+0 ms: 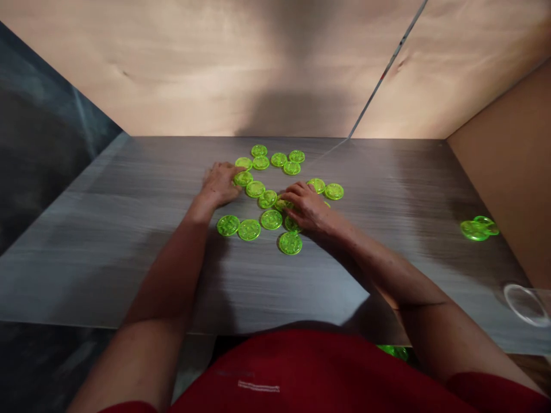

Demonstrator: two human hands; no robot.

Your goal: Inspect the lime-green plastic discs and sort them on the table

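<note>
Several translucent green plastic coins [255,189] lie flat on the grey wood-grain table, some touching in a slanting row with short branches. At the row's upper left, my left hand [221,182] is palm down, fingers apart, with its index finger and thumb touching the edge of a coin [244,179]. My right hand [306,206] reaches in from the right, its thumb and fingertips closed around a coin [282,203] lower in the row. The right hand partly covers another coin [293,224] beneath it and one behind it.
A wooden panel [193,69] with a grey seam rises behind the table [142,275], and a brown side panel [508,149] stands at the right. Near it lie overlapping green coins [474,230] and a clear round-rimmed container [526,305]. More green pieces [394,351] show below the front edge.
</note>
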